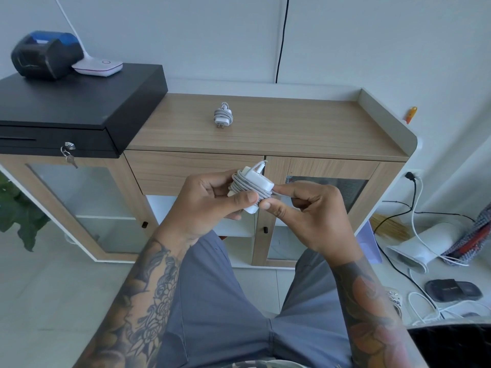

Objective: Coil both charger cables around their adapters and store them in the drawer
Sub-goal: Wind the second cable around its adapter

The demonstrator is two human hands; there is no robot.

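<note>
Both hands hold a white charger adapter (255, 185) with grey cable wound round it, in front of the closed drawer (194, 171). The left hand (210, 205) grips its body; the right hand (310, 208) pinches the cable. A second coiled charger (223, 116) lies on the wooden cabinet top (305, 128)

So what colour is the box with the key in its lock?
Black; the cash drawer box with its key, clearest in the head view.

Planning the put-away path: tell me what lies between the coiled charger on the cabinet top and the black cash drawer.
Head view: only bare wood cabinet top between coiled charger and black cash drawer.
</note>
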